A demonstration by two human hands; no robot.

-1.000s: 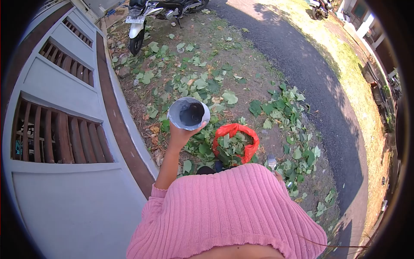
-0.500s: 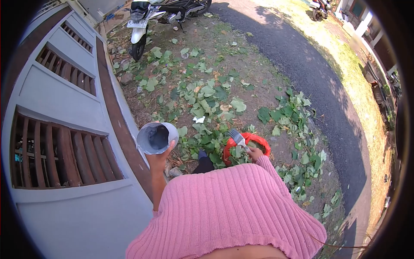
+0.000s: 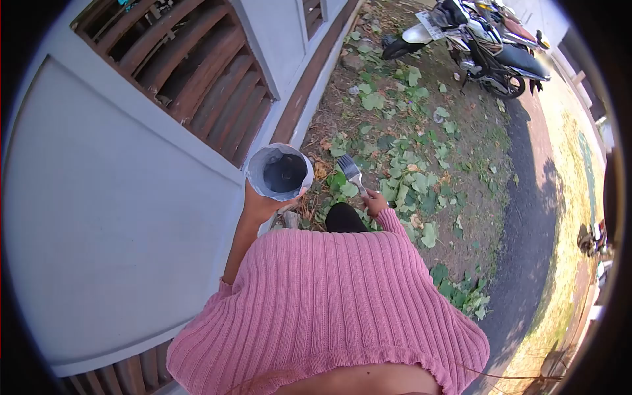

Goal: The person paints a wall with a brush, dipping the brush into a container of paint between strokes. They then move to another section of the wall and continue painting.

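My left hand (image 3: 264, 203) is wrapped round a grey-smeared cup (image 3: 258, 172) with an uneven rim, held near the wall. Inside it lies a dark grey, paint-like layer (image 3: 284, 174). To the right of the cup, my right hand (image 3: 376, 203) is closed on the handle of a small paintbrush (image 3: 351, 171). Its grey bristles look clumped and point up and left, apart from the cup. Below the brush shows a dark-clothed leg (image 3: 345, 217). The ribbed pink sweater (image 3: 329, 289) fills the lower middle.
A pale blue-grey wall (image 3: 118, 217) with brown wooden slats (image 3: 191, 72) runs along my left. Cut green leaves (image 3: 411, 174) litter the ground. Motorcycles (image 3: 484, 52) stand ahead on the right, beside a paved path (image 3: 526, 224). Stones (image 3: 289, 220) lie at the wall's foot.
My view has turned left towards the wall, and the motorcycles now appear at the right. The red bag beside my right hand has left the view. Both hands keep their holds.
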